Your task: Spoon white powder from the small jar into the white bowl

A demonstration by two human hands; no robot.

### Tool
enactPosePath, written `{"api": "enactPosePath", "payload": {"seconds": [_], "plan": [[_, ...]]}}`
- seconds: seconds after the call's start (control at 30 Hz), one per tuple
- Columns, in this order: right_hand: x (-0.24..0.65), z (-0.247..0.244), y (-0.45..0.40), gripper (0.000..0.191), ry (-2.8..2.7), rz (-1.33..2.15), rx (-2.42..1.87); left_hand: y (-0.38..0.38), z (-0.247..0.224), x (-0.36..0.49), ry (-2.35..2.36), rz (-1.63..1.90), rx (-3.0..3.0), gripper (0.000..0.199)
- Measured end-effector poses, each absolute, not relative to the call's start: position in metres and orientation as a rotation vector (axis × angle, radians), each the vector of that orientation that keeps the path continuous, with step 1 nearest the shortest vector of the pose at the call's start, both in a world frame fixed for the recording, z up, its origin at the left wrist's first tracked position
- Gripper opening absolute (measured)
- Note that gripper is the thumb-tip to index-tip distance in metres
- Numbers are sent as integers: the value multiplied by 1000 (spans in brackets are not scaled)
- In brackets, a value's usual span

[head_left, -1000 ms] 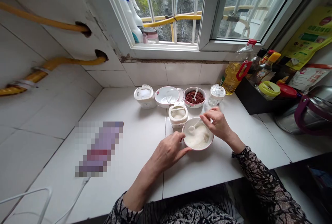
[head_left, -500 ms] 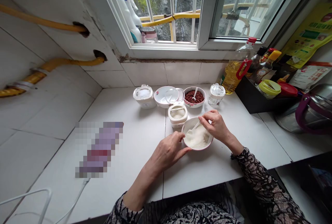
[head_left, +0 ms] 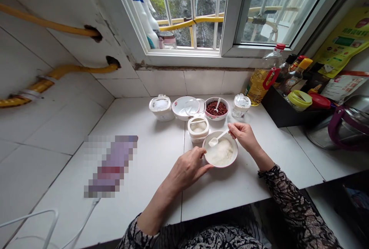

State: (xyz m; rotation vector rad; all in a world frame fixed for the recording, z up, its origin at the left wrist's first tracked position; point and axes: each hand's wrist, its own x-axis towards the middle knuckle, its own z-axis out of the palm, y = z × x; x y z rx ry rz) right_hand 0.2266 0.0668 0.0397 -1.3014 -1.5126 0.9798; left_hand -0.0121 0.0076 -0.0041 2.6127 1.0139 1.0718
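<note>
A white bowl (head_left: 220,163) with pale powder or grains in it stands on the counter near its front edge. My left hand (head_left: 190,165) grips the bowl's left rim, thumb low on the near side and fingers at the side. Pinched by the handle in my right hand (head_left: 242,135) is a small white spoon (head_left: 213,142), its scoop over the bowl's far left part. Just behind the bowl, an open jar (head_left: 198,129) holds white contents. Farther back is a bowl of red beans (head_left: 217,109) with another white spoon in it.
Along the back stand a lidded jar (head_left: 161,108), a white dish (head_left: 184,107) and another jar (head_left: 241,106). An oil bottle (head_left: 261,81) and a black box (head_left: 278,110) of condiments are at the right. A blurred purple object (head_left: 113,166) with a cable lies left.
My right hand has moved slightly right and down, drawing the spoon back. The scoop now shows above the powder, and the powder's surface has changed shape. My left hand stays on the bowl.
</note>
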Motion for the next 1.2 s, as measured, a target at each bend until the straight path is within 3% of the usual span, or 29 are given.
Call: {"api": "enactPosePath", "payload": {"seconds": [0.3, 0.53, 0.67, 1.0, 1.2], "plan": [[211, 51, 90, 60, -1434, 882, -1231, 7, -4, -12, 1019, 1075, 2627, 26], [193, 52, 79, 35, -1913, -160, -961, 7, -3, -10, 1030, 1088, 2639, 25], [194, 55, 71, 21, -2019, -454, -750, 7, -4, -11, 1045, 1074, 2632, 24], [217, 49, 62, 32, -1913, 36, -1002, 7, -2, -10, 1027, 1086, 2626, 27], [217, 34, 57, 37, -2188, 51, -1080, 7, -1, -10, 1022, 1101, 2643, 34]]}}
